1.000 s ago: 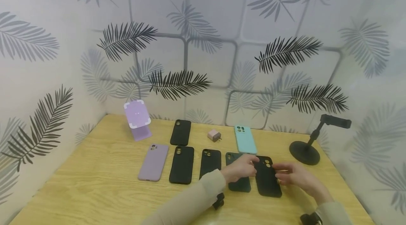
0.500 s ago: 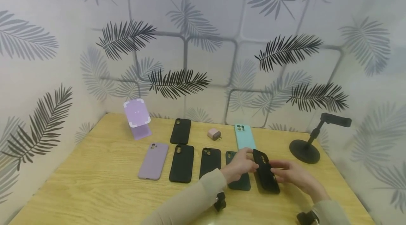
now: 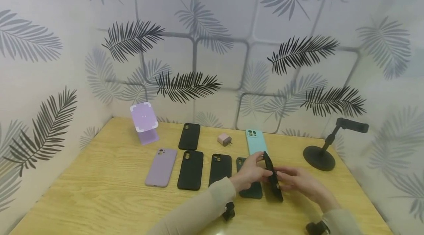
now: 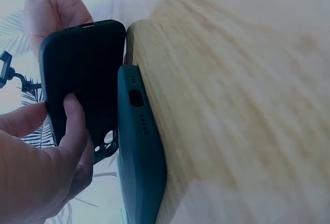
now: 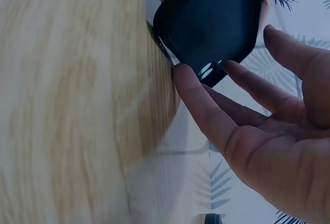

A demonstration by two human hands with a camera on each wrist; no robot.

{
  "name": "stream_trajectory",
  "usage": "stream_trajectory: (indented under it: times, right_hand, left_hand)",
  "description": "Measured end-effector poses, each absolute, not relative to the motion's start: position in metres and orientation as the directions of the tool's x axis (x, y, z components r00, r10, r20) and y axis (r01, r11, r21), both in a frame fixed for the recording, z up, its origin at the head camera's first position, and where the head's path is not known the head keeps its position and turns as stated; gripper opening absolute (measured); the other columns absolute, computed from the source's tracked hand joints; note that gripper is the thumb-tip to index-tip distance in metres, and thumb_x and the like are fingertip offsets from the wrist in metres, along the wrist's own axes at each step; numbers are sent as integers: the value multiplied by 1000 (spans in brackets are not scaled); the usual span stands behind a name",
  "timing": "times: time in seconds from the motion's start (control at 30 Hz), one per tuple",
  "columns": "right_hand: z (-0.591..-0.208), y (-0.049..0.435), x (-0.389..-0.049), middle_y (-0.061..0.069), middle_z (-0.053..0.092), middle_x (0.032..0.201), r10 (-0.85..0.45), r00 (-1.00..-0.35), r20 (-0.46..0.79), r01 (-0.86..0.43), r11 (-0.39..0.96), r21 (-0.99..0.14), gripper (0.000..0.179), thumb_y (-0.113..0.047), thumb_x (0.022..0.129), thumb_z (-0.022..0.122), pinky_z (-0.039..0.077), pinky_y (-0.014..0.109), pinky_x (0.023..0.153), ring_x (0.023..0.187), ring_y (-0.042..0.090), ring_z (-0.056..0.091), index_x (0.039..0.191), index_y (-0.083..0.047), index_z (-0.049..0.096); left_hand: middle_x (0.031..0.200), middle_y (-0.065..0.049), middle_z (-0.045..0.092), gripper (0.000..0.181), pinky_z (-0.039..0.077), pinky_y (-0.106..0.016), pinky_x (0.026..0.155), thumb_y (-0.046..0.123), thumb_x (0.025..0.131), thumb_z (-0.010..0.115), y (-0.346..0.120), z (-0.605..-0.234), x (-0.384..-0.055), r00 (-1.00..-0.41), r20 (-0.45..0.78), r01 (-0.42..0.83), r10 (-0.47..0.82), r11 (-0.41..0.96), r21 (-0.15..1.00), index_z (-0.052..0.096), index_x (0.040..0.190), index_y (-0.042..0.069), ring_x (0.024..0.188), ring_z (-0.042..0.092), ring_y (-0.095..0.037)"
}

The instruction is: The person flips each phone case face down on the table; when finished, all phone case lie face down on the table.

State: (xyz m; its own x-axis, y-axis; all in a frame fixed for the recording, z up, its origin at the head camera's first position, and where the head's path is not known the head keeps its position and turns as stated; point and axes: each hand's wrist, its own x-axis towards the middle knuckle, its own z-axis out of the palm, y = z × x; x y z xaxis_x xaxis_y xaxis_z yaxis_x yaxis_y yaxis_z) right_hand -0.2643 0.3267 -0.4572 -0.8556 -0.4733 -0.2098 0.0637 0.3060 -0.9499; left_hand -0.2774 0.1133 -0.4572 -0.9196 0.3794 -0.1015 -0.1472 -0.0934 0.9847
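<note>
A black phone case (image 3: 274, 181) stands tilted up on its long edge at the right of the row in the head view. My left hand (image 3: 249, 173) pinches its upper edge, thumb on one side; in the left wrist view, the fingers (image 4: 76, 113) lie against the case's face. On the case's other side is my right hand (image 3: 299, 183). Its extended fingertips (image 5: 184, 74) touch the case near the camera holes in the right wrist view, and the thumb is off to the side. Just left of the held case, a dark green phone case (image 3: 252, 190) lies flat, partly covered by my left hand.
Black cases (image 3: 190, 170) and a lilac case (image 3: 161, 168) lie leftward. Behind are a turquoise case (image 3: 256, 142), a pink charger plug (image 3: 224, 139), another black case (image 3: 189, 136) and a purple stand (image 3: 144, 117). A black phone holder (image 3: 319, 158) stands right, near the wall.
The black case has gone from lying flat to standing on its long edge, its right side raised leftward. My right hand has followed it left; my left hand has barely moved.
</note>
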Motion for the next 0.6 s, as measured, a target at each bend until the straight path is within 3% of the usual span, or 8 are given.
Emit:
stream_trajectory:
  times: [0.17, 0.4, 0.6]
  right_hand:
    - [-456, 320, -264, 29, 42, 147, -469, -856, -216, 72, 306, -949, 62, -34, 106, 43, 52, 45, 101, 129, 25, 53, 145, 14, 33]
    - [-457, 314, -267, 34, 28, 153, -430, -868, -248, 116, 310, -944, 69, -41, 106, 38, 50, 49, 103, 135, 36, 44, 149, 12, 26]
    - [-457, 315, -270, 33, 34, 149, -400, -889, -223, 105, 296, -949, 67, -36, 105, 44, 53, 45, 98, 122, 25, 56, 151, 9, 22]
  left_hand:
    - [152, -21, 38, 74, 61, -41, 78, -10, 84, 69, 112, -455, -275, -909, -89, -150, 407, -119, 982, 36, 149, 3, 97, 70, -34]
    - [148, -23, 42, 71, 60, -44, 84, -5, 85, 71, 113, -454, -272, -876, -110, -123, 469, 3, 992, 40, 148, 7, 100, 69, -33]
    - [136, -22, 53, 69, 59, -41, 86, -7, 83, 71, 113, -456, -274, -869, -127, -109, 478, 64, 992, 43, 145, 3, 108, 66, -30]
